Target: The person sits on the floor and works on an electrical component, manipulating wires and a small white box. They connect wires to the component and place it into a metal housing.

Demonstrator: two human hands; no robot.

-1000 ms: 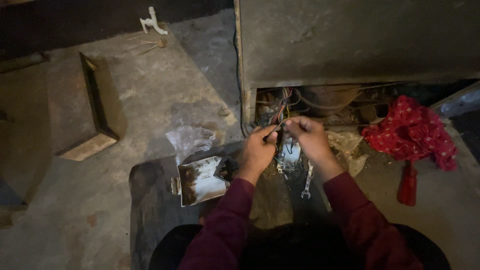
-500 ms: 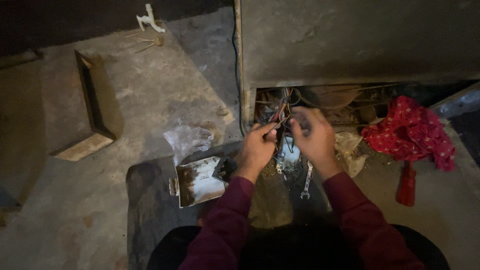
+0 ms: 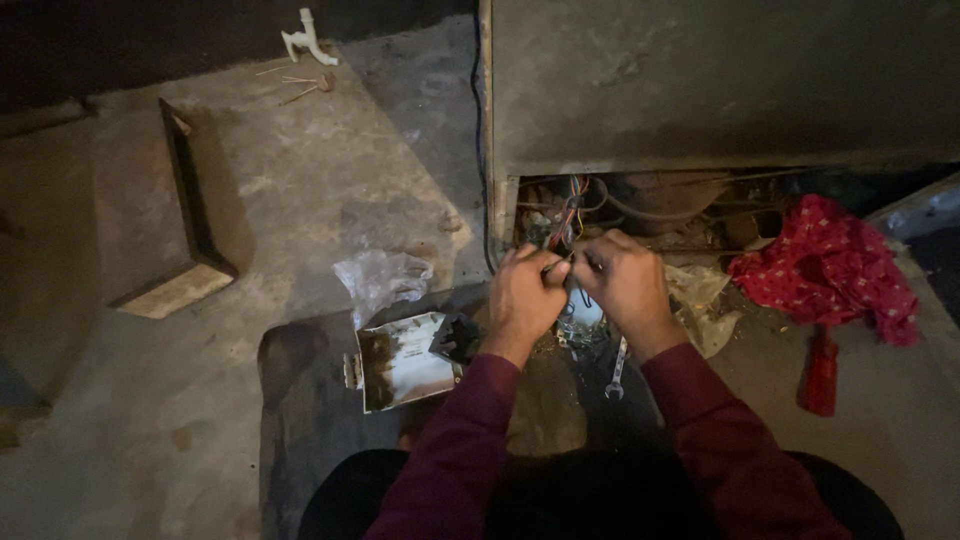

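Hands point(image 3: 575, 290) pinching wire point(image 3: 556, 266), axis left-right

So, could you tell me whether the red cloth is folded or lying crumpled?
Crumpled. The red cloth lies bunched in uneven folds on the floor, right of the right hand.

We're seeing a flat, opened white carton point(image 3: 405, 360) lying on the floor just left of the left sleeve, its inside stained dark. Just above it a crumpled clear plastic bag point(image 3: 380, 280) is resting. We're spotting no labels, signs or screens.
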